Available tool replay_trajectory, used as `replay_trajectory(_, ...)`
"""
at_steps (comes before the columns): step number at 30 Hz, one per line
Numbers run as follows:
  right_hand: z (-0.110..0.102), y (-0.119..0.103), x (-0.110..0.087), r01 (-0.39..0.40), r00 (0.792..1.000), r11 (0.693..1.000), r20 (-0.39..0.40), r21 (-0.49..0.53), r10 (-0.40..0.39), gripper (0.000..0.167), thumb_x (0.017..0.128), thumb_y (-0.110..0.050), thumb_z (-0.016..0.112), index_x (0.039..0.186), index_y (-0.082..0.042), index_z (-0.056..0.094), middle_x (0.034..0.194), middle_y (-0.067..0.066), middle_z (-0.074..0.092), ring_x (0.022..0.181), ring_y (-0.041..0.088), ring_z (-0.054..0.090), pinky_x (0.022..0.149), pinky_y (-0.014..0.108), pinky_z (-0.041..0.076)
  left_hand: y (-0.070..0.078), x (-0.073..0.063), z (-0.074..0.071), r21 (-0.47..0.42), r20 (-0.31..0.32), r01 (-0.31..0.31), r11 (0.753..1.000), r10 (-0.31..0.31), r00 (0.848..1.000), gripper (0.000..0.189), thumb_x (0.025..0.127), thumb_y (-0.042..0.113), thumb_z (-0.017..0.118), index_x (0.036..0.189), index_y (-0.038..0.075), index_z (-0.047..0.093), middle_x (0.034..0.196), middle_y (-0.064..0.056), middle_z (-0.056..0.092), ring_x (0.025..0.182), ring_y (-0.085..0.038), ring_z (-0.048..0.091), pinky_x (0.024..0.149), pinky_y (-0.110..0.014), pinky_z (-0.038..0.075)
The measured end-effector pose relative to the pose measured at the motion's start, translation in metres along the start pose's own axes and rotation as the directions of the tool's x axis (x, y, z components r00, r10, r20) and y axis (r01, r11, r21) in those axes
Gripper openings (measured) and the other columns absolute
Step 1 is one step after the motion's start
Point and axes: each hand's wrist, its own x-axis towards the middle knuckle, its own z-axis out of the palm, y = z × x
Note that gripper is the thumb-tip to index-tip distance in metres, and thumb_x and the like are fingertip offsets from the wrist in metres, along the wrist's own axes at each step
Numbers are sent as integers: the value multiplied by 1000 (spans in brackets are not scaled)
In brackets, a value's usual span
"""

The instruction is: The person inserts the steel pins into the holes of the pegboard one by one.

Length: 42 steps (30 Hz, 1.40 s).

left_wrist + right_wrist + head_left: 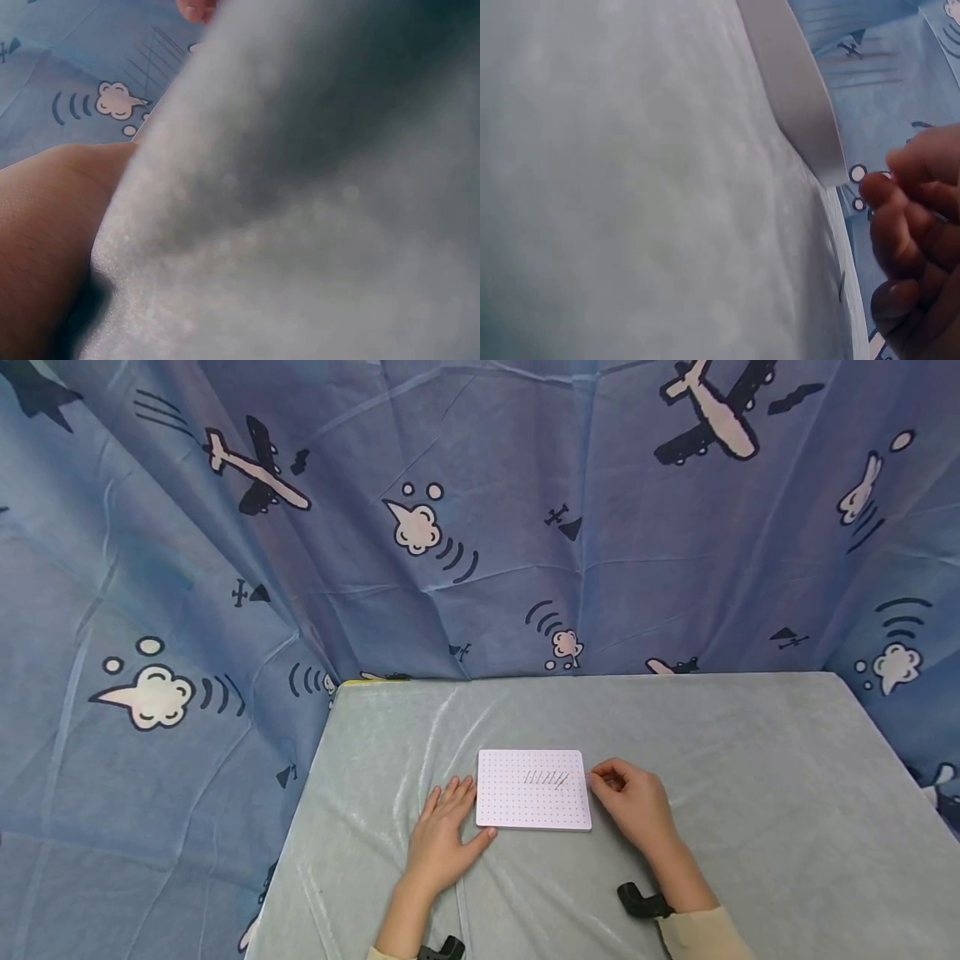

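A white board (534,806) dotted with a grid of small holes or dots lies flat on the cloth. Several thin, brownish, needle-like pieces (546,778) slant in a row on its upper right part. My left hand (441,845) rests with spread fingers along the board's left side, its thumb at the lower left corner. Beside the right edge, my right hand (633,797) has its fingers curled, with thumb and index finger close together. In the right wrist view the curled fingers (900,236) are near the board's pale side (799,97); nothing held is discernible.
A pale grey-green cloth (750,760) covers the table. Behind and to the left hangs a blue curtain (495,485) printed with planes and clouds. Black wrist mounts (643,902) sit on both forearms. A small dark sliver (841,286) shows near the cloth's edge in the right wrist view.
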Motion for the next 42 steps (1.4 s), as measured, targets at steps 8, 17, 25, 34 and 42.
replay_trajectory(8, -7, 10, 1, -22, 1000, 994, -18, -106, 21, 7, 102, -14, 75, 101, -9, 80, 81, -1, 72, 68, 14, 60, 61, 32, 50, -1, 0, 1, 2, 1, 0, 1000, 0, 1000, 83, 99, 61, 71, 164, 12, 52, 173, 4, 40, 164, -15, 26, 138, -38, 8)
replay_trajectory(17, -11, 13, 3, -70, 997, 980, 3, -185, 72, 13, 100, -16, 76, 106, -4, 76, 83, 2, 68, 69, 18, 57, 64, 36, 48, -1, 0, 0, 3, -4, 1, 1000, -1, 1000, 83, 99, 61, 72, 163, 12, 53, 173, 4, 40, 164, -15, 26, 138, -38, 9)
replay_trajectory(25, -10, 12, 8, -93, 992, 965, 55, -247, 109, 32, 100, -19, 79, 122, 2, 71, 81, 2, 64, 67, 20, 55, 63, 39, 48, -3, 1, 1, 8, 1, -7, 1000, 7, 1000, 83, 99, 62, 70, 164, 13, 52, 173, 4, 40, 164, -15, 26, 137, -37, 8)
replay_trajectory(34, -13, 14, 9, -127, 989, 961, 43, -246, 142, 28, 102, -16, 75, 117, 8, 71, 87, 10, 68, 75, 29, 63, 69, 51, 55, -2, 1, 1, 2, -1, -6, 1000, 6, 1000, 82, 99, 62, 70, 163, 12, 53, 173, 3, 41, 164, -15, 27, 138, -38, 9)
replay_trajectory(42, -19, 11, 12, -136, 984, 945, 67, -297, 163, 17, 101, -16, 73, 94, -1, 73, 79, 7, 67, 67, 26, 61, 56, 40, 48, -1, 1, 1, 8, -4, -10, 1000, 10, 1000, 83, 99, 62, 70, 164, 13, 52, 173, 3, 42, 164, -16, 27, 138, -39, 10)
